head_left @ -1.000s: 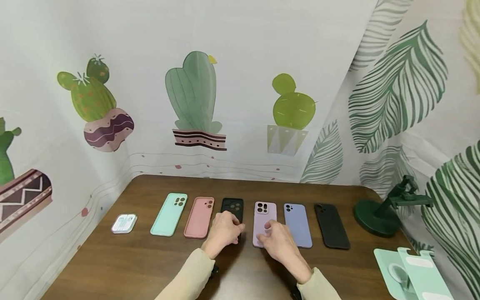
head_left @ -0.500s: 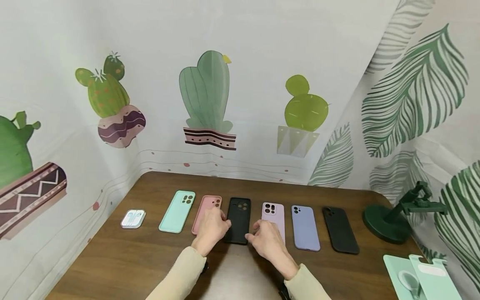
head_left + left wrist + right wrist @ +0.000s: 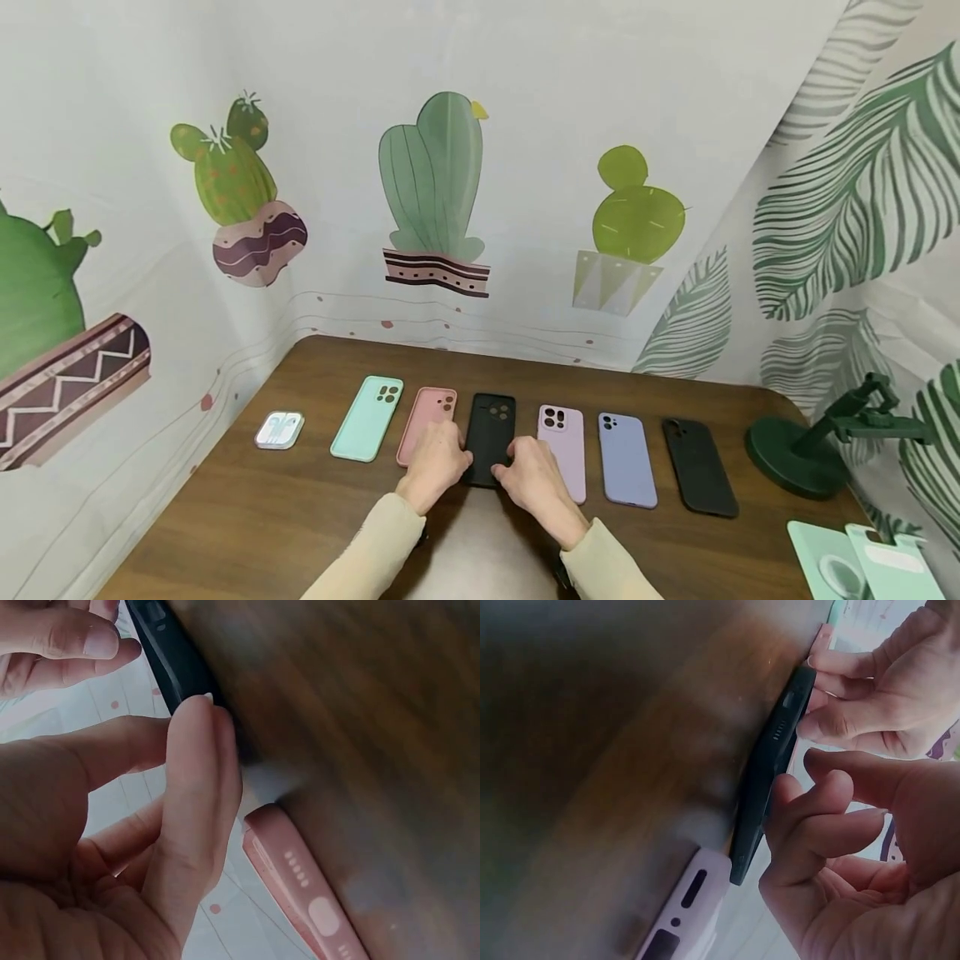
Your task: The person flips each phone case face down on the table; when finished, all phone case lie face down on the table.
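A black phone case (image 3: 492,429) with round camera openings lies on the table between the hands. My left hand (image 3: 437,458) is at its lower left edge; in the left wrist view the nearly straight fingers (image 3: 196,765) are right at the case's side. From the other side my right hand (image 3: 534,475) reaches the lower right edge, its bent fingertips close against the case (image 3: 769,754) and the thumb apart from it. The left hand covers the lower part of a pink phone case (image 3: 432,404). A lilac phone case (image 3: 566,450) is partly behind the right hand.
A mint phone case (image 3: 367,421) and a small clear box with earphones (image 3: 280,430) lie left. To the right are a blue-violet case (image 3: 627,458), another black case (image 3: 700,467), a dark green stand (image 3: 798,458) and a mint stand (image 3: 862,558). A printed curtain (image 3: 540,208) hangs behind.
The left hand comes off the top of the black case to its left side; the right hand shifts from the lilac case to the black one's right side. The camera view swings left.
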`<state>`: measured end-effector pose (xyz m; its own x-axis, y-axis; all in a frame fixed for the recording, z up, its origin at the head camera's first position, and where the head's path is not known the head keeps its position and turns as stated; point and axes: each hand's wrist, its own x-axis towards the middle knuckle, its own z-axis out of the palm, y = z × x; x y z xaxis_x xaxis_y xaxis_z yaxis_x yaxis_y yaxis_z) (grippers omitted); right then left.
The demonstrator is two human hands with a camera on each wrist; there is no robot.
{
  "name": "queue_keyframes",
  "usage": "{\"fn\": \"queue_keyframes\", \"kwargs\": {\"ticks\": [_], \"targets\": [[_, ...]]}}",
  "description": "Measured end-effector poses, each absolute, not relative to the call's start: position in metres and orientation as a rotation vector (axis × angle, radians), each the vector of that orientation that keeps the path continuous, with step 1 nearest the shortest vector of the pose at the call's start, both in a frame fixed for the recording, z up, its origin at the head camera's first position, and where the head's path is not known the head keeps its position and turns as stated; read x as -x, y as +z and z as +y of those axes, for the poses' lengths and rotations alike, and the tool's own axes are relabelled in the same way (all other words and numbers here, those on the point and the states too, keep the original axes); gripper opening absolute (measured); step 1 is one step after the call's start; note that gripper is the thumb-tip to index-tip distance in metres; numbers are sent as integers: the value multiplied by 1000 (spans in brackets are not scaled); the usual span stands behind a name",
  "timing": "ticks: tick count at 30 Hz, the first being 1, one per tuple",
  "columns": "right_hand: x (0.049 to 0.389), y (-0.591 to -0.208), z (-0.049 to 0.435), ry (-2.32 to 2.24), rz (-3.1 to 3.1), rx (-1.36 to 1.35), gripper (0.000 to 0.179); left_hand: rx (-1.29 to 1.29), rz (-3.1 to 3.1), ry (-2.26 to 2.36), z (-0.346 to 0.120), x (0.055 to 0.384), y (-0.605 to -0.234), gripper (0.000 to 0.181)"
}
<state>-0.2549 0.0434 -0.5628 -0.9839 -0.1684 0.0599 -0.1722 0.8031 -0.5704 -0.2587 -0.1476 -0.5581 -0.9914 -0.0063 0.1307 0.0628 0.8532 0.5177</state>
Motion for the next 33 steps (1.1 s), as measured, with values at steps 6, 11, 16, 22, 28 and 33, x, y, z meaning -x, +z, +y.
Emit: {"fn": "queue_keyframes", "kwargs": {"ticks": [6,11,16,22,28,33], "targets": [[257,-563,42,876,-2968,-260,25,84,-2883,-802,-150,259,-558,60],[258,-561,42,896,-3025,-275,50,111,-2866,-754,-151,260,-561,48],[256,-560,43,880,-3036,-276,53,131,-2880,-721,-151,264,-566,38],[255,-558,44,851,-3006,-266,54,140,-2930,-774,-150,264,-562,47],[253,-555,46,901,-2999,-206,59,91,-2975,-834,-147,262,-560,20],[255,-559,49,938,-2968,-190,60,75,-2999,-865,-145,262,-562,13]]}}
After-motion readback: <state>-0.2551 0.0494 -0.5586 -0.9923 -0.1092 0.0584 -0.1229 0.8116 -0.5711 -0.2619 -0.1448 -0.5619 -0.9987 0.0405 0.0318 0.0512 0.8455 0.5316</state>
